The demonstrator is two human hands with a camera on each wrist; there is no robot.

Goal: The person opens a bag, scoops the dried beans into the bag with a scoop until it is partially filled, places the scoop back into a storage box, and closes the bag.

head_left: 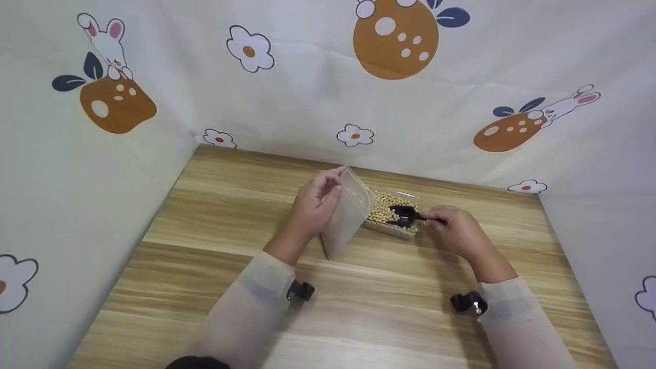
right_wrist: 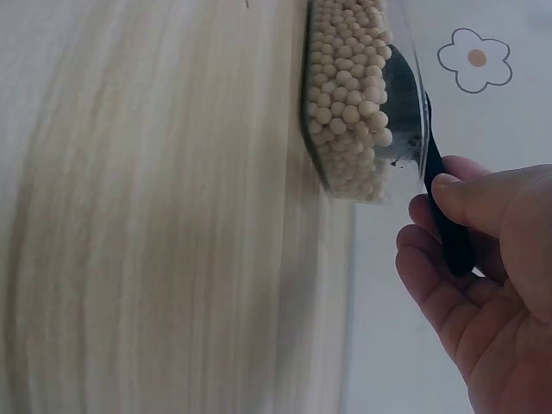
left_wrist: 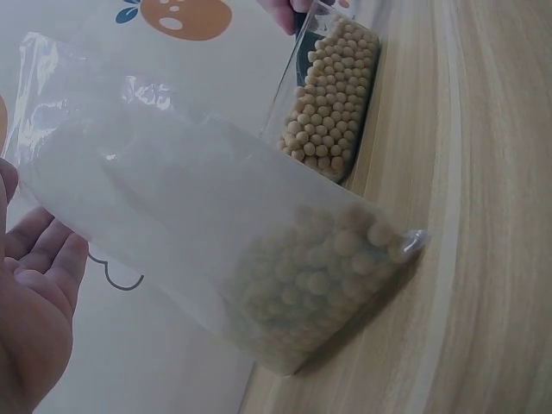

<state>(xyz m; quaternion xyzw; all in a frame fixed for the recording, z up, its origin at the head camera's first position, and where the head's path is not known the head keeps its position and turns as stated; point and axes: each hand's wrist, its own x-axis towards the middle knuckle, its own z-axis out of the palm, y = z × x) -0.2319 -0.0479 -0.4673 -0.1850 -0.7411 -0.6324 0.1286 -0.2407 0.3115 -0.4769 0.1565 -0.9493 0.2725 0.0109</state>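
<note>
My left hand (head_left: 313, 207) holds a translucent plastic bag (head_left: 348, 218) near its upper edge. The bag stands tilted on the table, and the left wrist view shows pale round beans (left_wrist: 315, 272) through its lower part. Just right of it sits a clear rectangular box (head_left: 392, 229) of the same yellowish beans (head_left: 383, 204). My right hand (head_left: 460, 233) grips a black scoop (head_left: 406, 216) by its handle, thumb on top in the right wrist view. The scoop's blade lies among the beans at the box's right end, its tip partly buried.
The box and bag stand on a wood-grain table (head_left: 215, 205) towards its back edge. Pale cloth walls (head_left: 302, 97) printed with flowers, rabbits and oranges close off the back and both sides. Each wrist carries a small black camera (head_left: 301, 291).
</note>
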